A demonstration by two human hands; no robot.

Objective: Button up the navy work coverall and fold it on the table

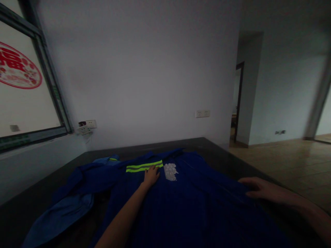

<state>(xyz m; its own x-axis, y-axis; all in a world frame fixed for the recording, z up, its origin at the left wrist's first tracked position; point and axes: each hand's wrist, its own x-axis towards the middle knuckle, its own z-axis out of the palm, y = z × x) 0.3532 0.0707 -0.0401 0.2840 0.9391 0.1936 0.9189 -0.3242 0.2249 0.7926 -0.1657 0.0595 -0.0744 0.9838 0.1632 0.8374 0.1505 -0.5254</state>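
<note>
A dark blue work jacket (pixel 181 203) lies spread on a dark table, with a yellow-green and grey reflective stripe (pixel 137 168) across its upper part. Beside the stripe is a pale, patchy print (pixel 170 171). My left hand (pixel 151 175) rests palm down on the fabric at the stripe's right end, fingers stretched out. Over on the right, my right hand (pixel 257 187) touches the jacket's sleeve near the table edge, thumb and fingers apart. No fabric is visibly pinched in it. A lighter blue piece of clothing (pixel 62 217) shows under the left sleeve.
The dark table (pixel 207 146) meets a pale wall at the back. Wall sockets (pixel 203 113) sit above it, and a power adapter (pixel 84 129) is plugged in at the left corner. A window (pixel 23 106) is on the left; tiled floor (pixel 279 158) lies to the right.
</note>
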